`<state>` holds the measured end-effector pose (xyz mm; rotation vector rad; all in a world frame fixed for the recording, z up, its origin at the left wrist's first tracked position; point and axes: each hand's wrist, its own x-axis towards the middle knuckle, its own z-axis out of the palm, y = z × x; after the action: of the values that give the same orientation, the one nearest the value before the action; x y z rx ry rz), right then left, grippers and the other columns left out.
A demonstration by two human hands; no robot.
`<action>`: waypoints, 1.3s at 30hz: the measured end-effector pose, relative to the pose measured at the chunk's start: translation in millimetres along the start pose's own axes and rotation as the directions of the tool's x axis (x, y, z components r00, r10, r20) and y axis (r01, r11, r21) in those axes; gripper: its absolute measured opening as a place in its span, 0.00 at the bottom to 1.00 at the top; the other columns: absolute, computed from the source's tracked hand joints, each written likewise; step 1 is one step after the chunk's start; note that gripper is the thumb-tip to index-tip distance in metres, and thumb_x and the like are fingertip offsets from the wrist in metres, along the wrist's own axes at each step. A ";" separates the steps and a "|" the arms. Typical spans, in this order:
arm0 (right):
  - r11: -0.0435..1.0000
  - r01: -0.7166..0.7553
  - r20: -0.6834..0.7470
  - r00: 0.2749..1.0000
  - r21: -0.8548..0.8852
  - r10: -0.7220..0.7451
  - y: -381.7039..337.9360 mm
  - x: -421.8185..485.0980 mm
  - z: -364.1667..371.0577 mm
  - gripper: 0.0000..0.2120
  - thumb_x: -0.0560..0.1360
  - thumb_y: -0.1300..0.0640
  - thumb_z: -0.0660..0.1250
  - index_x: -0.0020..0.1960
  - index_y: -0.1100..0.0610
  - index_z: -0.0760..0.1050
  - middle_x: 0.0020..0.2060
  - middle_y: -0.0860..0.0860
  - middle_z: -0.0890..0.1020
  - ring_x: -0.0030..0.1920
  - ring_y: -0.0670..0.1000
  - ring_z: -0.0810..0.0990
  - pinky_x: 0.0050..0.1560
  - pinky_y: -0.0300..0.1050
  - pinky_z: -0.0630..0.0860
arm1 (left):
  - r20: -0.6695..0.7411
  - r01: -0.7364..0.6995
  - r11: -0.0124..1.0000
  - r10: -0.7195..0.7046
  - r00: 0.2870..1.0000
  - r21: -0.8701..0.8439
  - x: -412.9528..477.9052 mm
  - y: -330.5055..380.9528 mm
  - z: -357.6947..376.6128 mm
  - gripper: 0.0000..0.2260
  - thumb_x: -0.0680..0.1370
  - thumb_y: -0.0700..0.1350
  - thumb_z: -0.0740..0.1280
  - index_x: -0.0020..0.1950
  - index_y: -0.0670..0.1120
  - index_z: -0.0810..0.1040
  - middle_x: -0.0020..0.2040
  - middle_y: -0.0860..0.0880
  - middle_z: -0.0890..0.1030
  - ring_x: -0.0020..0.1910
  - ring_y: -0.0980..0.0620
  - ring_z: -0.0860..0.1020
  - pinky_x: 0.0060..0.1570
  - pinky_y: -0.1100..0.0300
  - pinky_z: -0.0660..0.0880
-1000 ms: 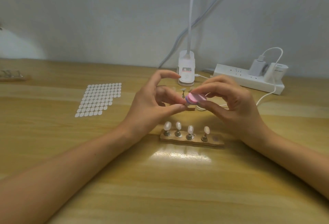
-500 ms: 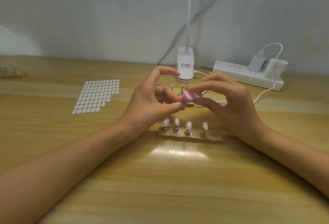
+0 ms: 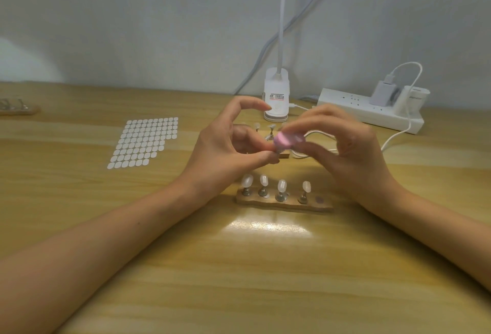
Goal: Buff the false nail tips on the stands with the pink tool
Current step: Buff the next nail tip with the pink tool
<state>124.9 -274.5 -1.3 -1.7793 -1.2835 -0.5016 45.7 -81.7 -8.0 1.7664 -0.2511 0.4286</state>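
Not much diff vs half a sec ago: both hands stay up at frame centre, above the desk point(image 3: 265, 280), same pose. The right hand point(image 3: 353, 153) and the pink tool point(image 3: 285, 141) look a bit more motion-smeared than before. Right grip is clamped on the pink tool, fingers over the top and thumb under, with its left end poking out toward the left hand point(image 3: 225, 153). Left thumb and a finger are pinched together right at that end, index arched up free. Can't tell what, if anything, sits in that pinch, it's too small and hidden. Just below the hands, the near stand point(image 3: 284, 204) hasn't shifted, and it carries four nail tips point(image 3: 282, 185) upright on metal stems, w/ a dark round spot at its right end. A second stand point(image 3: 283, 156) is mostly hidden behind the hands, two tips showing above the left fingers. Sticker sheet point(image 3: 144, 142) lies centre-left, as before. Lamp clip point(image 3: 276, 97) is at top centre, and the power strip point(image 3: 366, 113) w/ its charger and cable is upper right.
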 end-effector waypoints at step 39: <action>0.999 0.018 -0.001 1.000 -0.027 -0.018 -4.5 -0.4 2.0 0.10 0.75 0.60 0.71 0.55 0.59 0.83 0.47 0.57 0.83 0.49 0.53 0.82 0.50 0.51 0.79 | 0.034 -0.022 1.000 0.023 0.999 -0.020 0.7 1.2 2.3 0.23 0.71 0.36 0.78 0.61 0.47 0.73 0.40 0.45 0.87 0.43 0.48 0.87 0.49 0.57 0.81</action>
<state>120.3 -272.6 -0.9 -1.7911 -1.2981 -0.5328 46.2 -84.1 -7.2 1.7541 -0.2984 0.4111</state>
